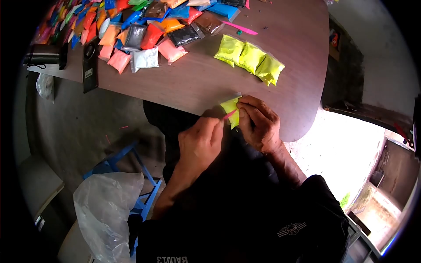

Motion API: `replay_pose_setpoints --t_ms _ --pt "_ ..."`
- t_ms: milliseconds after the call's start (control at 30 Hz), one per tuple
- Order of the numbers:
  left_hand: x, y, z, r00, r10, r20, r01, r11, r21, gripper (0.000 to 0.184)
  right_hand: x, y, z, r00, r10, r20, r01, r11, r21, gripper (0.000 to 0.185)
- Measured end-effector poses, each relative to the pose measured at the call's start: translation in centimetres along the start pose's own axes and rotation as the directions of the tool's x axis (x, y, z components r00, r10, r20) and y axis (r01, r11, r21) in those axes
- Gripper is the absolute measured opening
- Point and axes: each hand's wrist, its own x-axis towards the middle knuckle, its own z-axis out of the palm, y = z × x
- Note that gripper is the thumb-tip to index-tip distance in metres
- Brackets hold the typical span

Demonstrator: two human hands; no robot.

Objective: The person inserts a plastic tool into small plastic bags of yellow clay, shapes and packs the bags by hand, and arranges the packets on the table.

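At the table's near edge, my right hand (259, 122) pinches the right side of a small yellow packet (230, 106). My left hand (202, 139) is closed on a thin pink tool (229, 115), whose tip lies against the packet's front. The left fingertips are partly hidden behind the back of the hand. Farther up the table, three yellow packets (251, 58) lie side by side in a row. A second pink tool (240, 28) rests beyond them, beside a small green bit.
Many coloured packets (153, 35) are heaped at the table's back left, near a black device (90, 65). Below the table at left are a blue stool (147, 197) and a clear plastic bag (105, 210). The table (193, 83) curves at its right edge.
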Motion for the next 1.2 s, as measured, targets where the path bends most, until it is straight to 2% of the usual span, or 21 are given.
replay_pose_setpoints --t_ms 67,100,267,333,400,467,533,633,800,867,933,1067,1133,1200 --pt "0.8 -0.5 -0.3 0.996 0.082 -0.022 -0.076 0.977 0.199 0.012 -0.1 -0.1 -0.1 1.0 0.003 0.008 -0.003 1.0 -0.002 0.016" --pt "1.2 -0.7 -0.3 0.997 0.063 -0.032 -0.054 0.97 0.237 0.012 -0.1 -0.2 -0.1 1.0 0.003 0.013 -0.003 1.0 -0.001 0.017" --pt "1.0 -0.2 -0.5 0.996 0.061 -0.062 -0.047 0.975 0.217 0.013 -0.3 0.2 0.0 1.0 -0.016 0.004 0.016 1.0 -0.021 0.017" --pt "0.4 0.6 -0.2 0.996 0.077 -0.054 -0.071 0.992 0.104 0.014 -0.2 0.1 0.1 1.0 -0.021 0.0 0.021 0.999 -0.024 0.017" --pt "0.2 0.5 -0.1 0.997 0.079 -0.01 -0.077 0.989 0.124 0.013 -0.1 -0.3 -0.2 0.999 0.027 0.025 -0.027 1.0 -0.002 0.016" --pt "0.9 -0.7 -0.3 0.996 0.089 -0.017 -0.081 0.956 0.281 0.011 -0.1 -0.3 -0.1 0.999 0.026 0.02 -0.026 1.0 -0.001 0.016" --pt "1.7 -1.6 -0.8 0.992 0.09 -0.087 -0.054 0.934 0.352 0.01 0.0 -0.3 0.0 1.0 0.02 0.013 -0.02 1.0 0.003 0.016" --pt "1.9 -1.2 -1.8 0.994 0.038 -0.098 -0.008 0.955 0.298 0.009 0.0 -0.3 0.0 1.0 0.014 0.004 -0.014 1.0 -0.004 0.016" --pt "0.0 0.6 -0.9 0.998 0.022 -0.065 -0.021 1.0 0.012 0.01 0.1 -0.3 0.0 1.0 0.025 -0.005 -0.025 1.0 0.015 0.014" --pt "-1.1 0.6 -0.2 0.999 -0.03 0.026 0.03 1.0 0.01 0.011 0.0 -0.4 0.0 0.999 0.035 -0.005 -0.035 0.999 0.023 0.014" --pt "-1.0 -0.3 0.2 0.999 0.033 -0.021 -0.032 0.998 0.054 0.011 0.0 -0.4 0.1 0.999 0.043 -0.002 -0.043 0.998 0.036 0.014" --pt "0.1 -2.3 -0.7 0.988 0.048 -0.148 -0.008 0.965 0.261 0.009 0.0 -0.3 0.1 1.0 0.019 -0.008 -0.018 1.0 0.025 0.014" --pt "0.4 -2.2 -1.6 0.989 -0.016 -0.144 0.044 0.98 0.193 0.009 0.0 -0.3 0.0 1.0 0.019 -0.008 -0.019 0.999 0.027 0.014" --pt "0.3 -1.5 -1.8 0.989 0.012 -0.147 0.012 0.986 0.164 0.009 0.1 -0.2 0.1 0.999 0.023 -0.024 -0.023 1.0 0.021 0.013"
